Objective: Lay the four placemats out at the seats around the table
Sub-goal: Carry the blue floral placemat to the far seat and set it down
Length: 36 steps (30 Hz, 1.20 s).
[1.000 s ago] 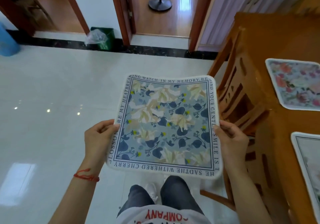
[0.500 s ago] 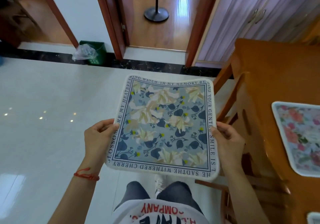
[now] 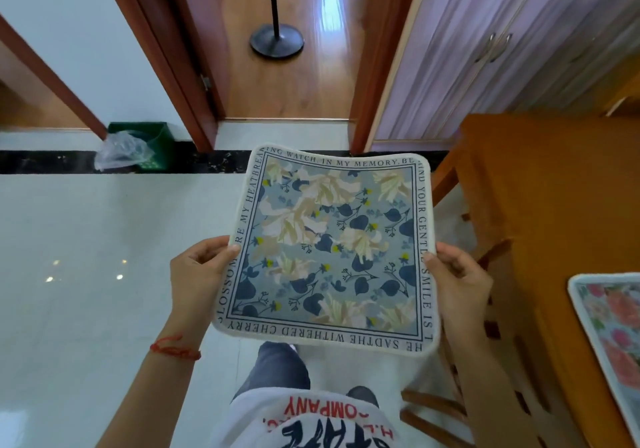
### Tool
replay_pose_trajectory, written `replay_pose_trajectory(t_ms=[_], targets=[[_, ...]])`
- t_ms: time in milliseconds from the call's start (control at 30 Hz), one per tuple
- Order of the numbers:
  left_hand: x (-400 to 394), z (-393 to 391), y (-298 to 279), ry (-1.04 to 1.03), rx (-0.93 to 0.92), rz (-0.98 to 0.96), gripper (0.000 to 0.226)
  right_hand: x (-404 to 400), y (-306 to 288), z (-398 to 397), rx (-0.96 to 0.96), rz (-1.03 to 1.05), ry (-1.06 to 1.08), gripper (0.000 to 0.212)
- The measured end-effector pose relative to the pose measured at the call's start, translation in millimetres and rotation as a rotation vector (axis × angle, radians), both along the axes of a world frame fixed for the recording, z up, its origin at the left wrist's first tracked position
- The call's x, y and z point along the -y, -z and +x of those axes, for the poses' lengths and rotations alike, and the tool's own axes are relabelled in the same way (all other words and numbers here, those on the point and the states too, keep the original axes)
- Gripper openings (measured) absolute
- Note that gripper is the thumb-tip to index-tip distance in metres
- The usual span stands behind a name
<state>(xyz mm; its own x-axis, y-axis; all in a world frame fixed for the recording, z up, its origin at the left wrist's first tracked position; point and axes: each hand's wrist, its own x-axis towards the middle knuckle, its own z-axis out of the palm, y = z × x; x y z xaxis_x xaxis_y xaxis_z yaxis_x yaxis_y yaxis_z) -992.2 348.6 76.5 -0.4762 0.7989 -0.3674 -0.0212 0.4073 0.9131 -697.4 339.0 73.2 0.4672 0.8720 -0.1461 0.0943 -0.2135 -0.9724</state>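
the blue floral placemat (image 3: 329, 250) hangs left of the table (image 3: 540, 188), pinched at its side edges by the left hand (image 3: 197, 281) and right hand (image 3: 460, 285) (thumbs on top). limp, it may sag, fold or snag the chair (image 3: 485, 309) when laid.

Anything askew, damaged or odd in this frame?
Nothing stands out. The blue floral placemat is intact, held level over the floor by the left hand and right hand at its side edges. The pink floral placemat lies flat on the wooden table.
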Motion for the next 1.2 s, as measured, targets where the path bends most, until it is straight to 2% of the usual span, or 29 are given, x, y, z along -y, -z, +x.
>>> replay_pose_trajectory(t_ms=[333, 467, 800, 1200], targets=[[-159.4, -18.1, -1.7, 0.125, -0.038, 0.012, 0.007, -124.5, 5.2, -16.9, 0.073, -0.039, 0.114, 0.015], [-211.9, -8.8, 0.2, 0.168, -0.038, 0.008, 0.01, -163.5, 8.4, -9.1, 0.036, -0.052, 0.186, 0.015], [-354.3, 55.7, 3.4, 0.268, -0.014, 0.051, 0.01, -290.6, 14.6, 48.7, 0.086, -0.035, 0.253, 0.015], [-506.8, 135.9, -2.3, 0.407, -0.025, 0.069, 0.011, -405.9, 9.9, 116.1, 0.019, -0.025, 0.373, 0.013]])
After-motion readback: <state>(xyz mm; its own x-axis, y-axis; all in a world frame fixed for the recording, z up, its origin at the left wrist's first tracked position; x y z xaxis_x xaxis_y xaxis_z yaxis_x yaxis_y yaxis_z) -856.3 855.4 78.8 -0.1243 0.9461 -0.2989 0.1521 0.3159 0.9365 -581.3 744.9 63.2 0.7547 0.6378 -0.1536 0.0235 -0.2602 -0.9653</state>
